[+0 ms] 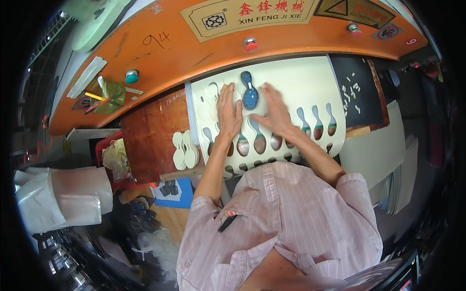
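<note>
- On the far part of the cream sheet [301,72]: blue sole-shaped die [250,98], lying between both hands, long axis near-far.
- Just left of die: left hand [229,111], palm down, fingers extended side by side.
- Just right: right hand [275,114], blurred, thumb spread from fingers; can't tell if touching die.
- Near part of sheet: rows of sole-shaped cutouts [243,145].
- Left: cream cut pieces [190,156] stacked on brown table [150,131].
</note>
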The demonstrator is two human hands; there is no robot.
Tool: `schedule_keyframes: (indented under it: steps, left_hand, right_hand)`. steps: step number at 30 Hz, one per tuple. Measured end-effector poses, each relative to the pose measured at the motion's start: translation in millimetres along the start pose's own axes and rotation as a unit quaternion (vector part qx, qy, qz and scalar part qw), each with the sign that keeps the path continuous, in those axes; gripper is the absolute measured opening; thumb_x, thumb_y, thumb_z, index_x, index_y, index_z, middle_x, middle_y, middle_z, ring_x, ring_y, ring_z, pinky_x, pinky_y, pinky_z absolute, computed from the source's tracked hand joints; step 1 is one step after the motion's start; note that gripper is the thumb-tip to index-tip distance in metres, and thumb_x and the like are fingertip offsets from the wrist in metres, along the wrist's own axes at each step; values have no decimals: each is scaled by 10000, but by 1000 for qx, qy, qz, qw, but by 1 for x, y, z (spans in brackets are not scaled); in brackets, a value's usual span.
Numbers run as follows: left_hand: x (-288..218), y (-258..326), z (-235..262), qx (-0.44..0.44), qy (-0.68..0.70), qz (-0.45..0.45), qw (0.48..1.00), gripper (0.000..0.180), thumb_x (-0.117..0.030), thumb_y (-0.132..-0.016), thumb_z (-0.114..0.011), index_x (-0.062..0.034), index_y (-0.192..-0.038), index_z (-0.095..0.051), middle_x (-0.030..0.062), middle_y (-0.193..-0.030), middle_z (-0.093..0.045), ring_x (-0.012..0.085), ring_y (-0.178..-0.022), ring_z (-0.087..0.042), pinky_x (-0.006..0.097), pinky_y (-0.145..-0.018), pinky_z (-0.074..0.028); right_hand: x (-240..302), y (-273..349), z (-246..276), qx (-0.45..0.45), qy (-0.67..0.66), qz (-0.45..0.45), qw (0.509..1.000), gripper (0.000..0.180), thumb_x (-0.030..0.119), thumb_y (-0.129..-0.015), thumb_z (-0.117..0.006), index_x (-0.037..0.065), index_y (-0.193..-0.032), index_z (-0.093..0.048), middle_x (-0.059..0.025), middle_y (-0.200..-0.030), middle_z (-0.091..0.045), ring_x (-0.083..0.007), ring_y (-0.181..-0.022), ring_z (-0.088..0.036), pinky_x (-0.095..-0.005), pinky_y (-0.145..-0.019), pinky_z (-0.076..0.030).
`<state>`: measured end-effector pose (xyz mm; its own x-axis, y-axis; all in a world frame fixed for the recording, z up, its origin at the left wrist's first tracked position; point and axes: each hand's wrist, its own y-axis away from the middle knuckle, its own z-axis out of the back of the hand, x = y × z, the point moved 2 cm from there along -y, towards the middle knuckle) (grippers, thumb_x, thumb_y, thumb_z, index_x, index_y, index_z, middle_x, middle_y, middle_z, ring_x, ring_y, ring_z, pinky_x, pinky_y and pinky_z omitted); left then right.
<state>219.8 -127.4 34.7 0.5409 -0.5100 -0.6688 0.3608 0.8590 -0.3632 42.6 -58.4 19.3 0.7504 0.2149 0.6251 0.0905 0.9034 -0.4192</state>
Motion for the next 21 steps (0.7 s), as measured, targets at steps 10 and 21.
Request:
schedule_keyframes:
  steps: [10, 21]
  left_hand:
    - [15, -14, -30, 146, -69, 52, 986, 595, -46, -994, -575, 11, -1563, -412, 218, -1589, -462, 377, -1521, -374, 498, -1271, -251]
    - [11, -9, -30, 142, -72, 87, 983, 592, -90, -991, -617, 14, -1547, -441, 218, -1547, -511, 378, -1507, -399, 509, -1266, -250]
  right_hand:
    - [-16, -19, -10, 66, -167, -107, 978, 792, 134, -740, -906, -44, -1418, -538, -224, -1317, -638, -350, -1190, -639, -424, -1031, -514]
    - [-52, -28, 52, 59, -251, -263, 930, 728, 98, -837, -834, -18, -1477, -507, -182, -1389, -627, -283, -1279, -605, -426, -1111, -471]
